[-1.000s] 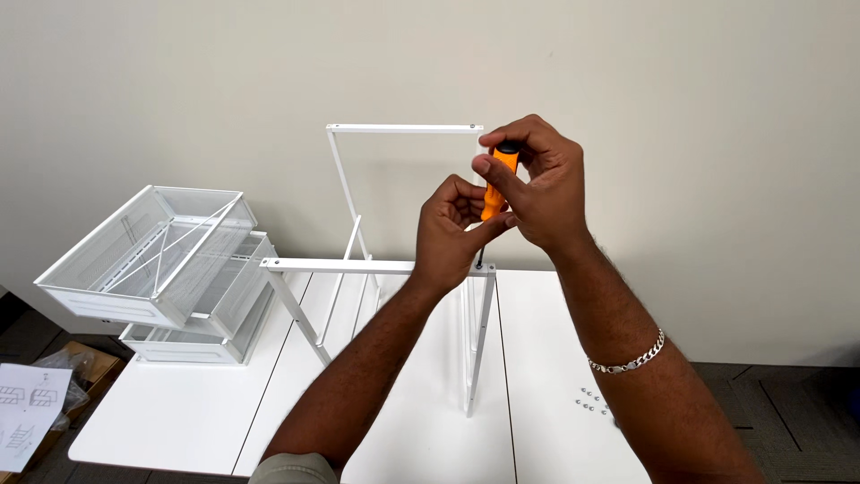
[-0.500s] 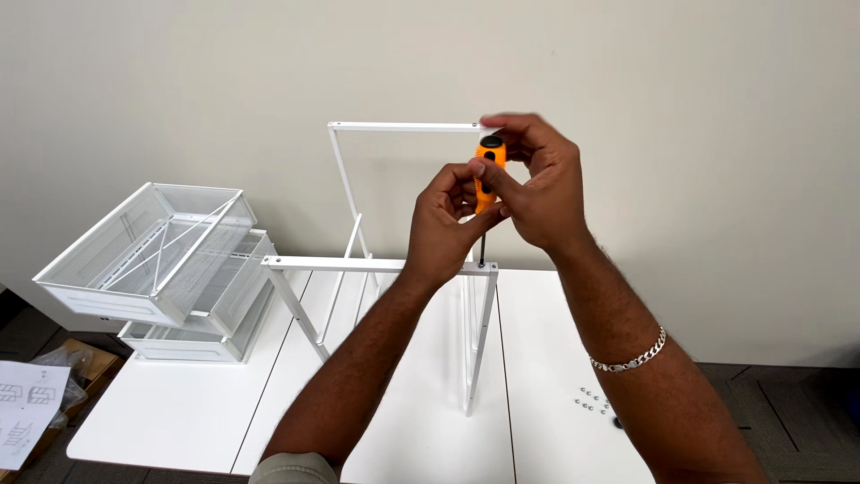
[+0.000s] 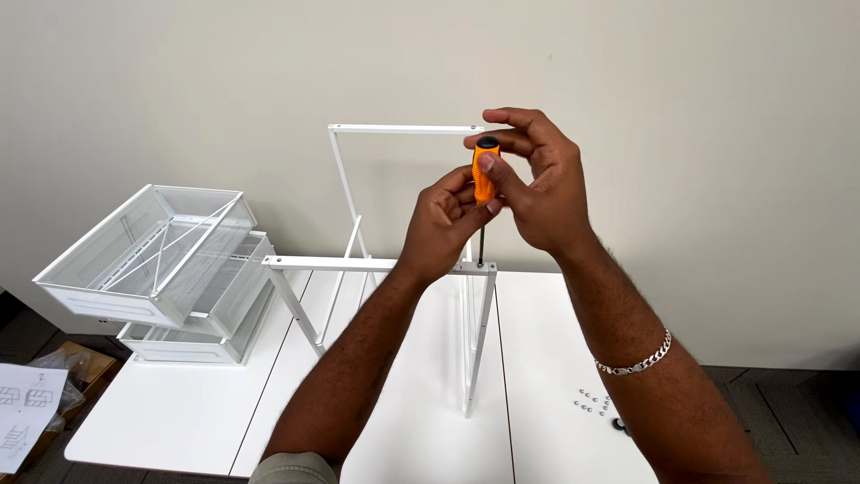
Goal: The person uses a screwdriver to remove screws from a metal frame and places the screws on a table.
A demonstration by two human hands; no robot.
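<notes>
Left hand (image 3: 441,224): raised at mid-frame, fingers curled, fingertips pinched together beside the right thumb.
Right hand (image 3: 533,184): held higher, thumb and 4 fingers bent into a loose grip, index finger arched on top.
Forearms: both extended upward from the lower edge, converging at the hands.
Right wrist: angled down to the right.
</notes>
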